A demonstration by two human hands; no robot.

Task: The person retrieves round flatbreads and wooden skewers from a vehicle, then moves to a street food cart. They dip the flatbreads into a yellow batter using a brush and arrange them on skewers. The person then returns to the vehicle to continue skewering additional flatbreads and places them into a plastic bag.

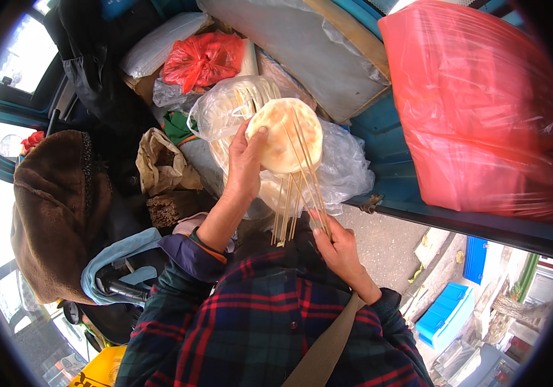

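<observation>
My left hand [246, 167] grips the left edge of a round pale flatbread [276, 145], thumb on its upper face. In my right hand [338, 247] are several thin bamboo skewers [312, 186], pinched near their lower ends. Their upper parts lie across the right side of the bread; whether any tips pierce it I cannot tell. More bamboo skewers [284, 213] stick out below the bread towards me, their other ends hidden. Behind the bread, a clear plastic bag [209, 109] holds a stack of pale flatbreads [245, 99].
Beyond lies a knotted red plastic bag [204, 60]. A large red plastic-wrapped bundle [474, 116] sits right on the blue vehicle bed [378, 130]. To the left are an open brown paper bag [163, 162], a handlebar with blue cloth [117, 246], and a brown fleece cover [54, 208].
</observation>
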